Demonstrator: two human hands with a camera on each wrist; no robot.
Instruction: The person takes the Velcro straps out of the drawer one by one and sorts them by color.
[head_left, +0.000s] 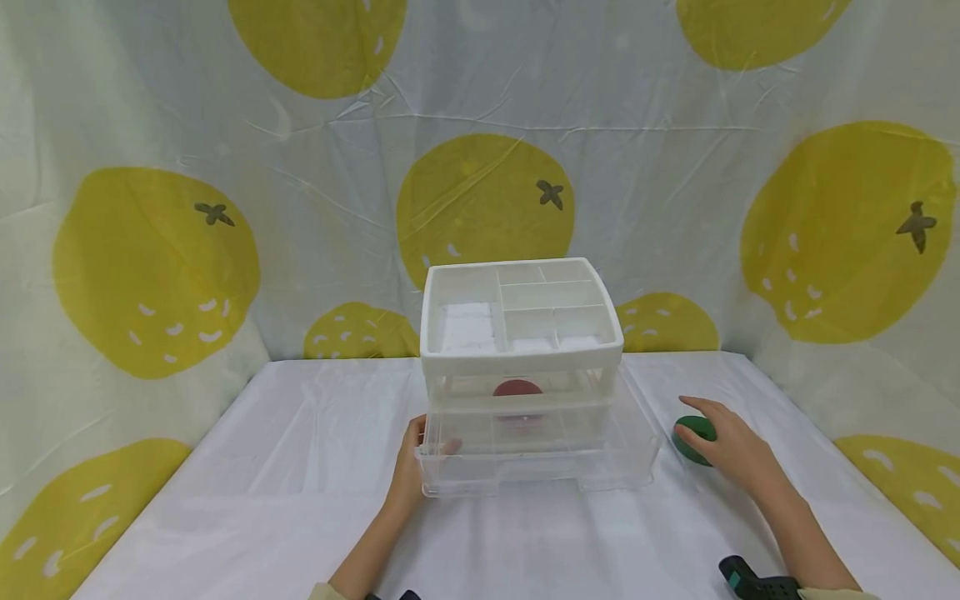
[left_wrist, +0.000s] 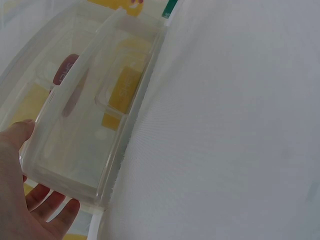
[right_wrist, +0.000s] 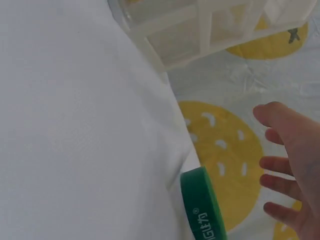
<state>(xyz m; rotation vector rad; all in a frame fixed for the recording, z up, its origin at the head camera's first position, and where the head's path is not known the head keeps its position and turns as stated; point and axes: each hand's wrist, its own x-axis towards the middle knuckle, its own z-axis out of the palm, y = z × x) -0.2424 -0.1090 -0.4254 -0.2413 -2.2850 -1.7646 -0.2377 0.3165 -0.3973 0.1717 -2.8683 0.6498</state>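
A white desktop organizer (head_left: pixel 521 358) stands mid-table with a clear drawer (head_left: pixel 536 479) pulled out toward me. My left hand (head_left: pixel 408 467) grips the drawer's left side; in the left wrist view the thumb lies over the rim, with fingers along the outside. A dark red round thing (left_wrist: pixel 66 69) shows through the clear plastic, as does a yellow lettered thing (left_wrist: pixel 125 90). To the right of the organizer, my right hand (head_left: pixel 731 442) is spread beside a green round, flat-sided thing (right_wrist: pixel 201 202) with white lettering. The right wrist view shows its fingers apart from it.
The organizer's top has several open compartments (head_left: pixel 551 296). A white cloth (head_left: pixel 247 467) covers the table. Behind and at both sides hangs a pale curtain (head_left: pixel 322 150) with large yellow fruit prints. A black strapped device (head_left: pixel 757 579) is at my right wrist.
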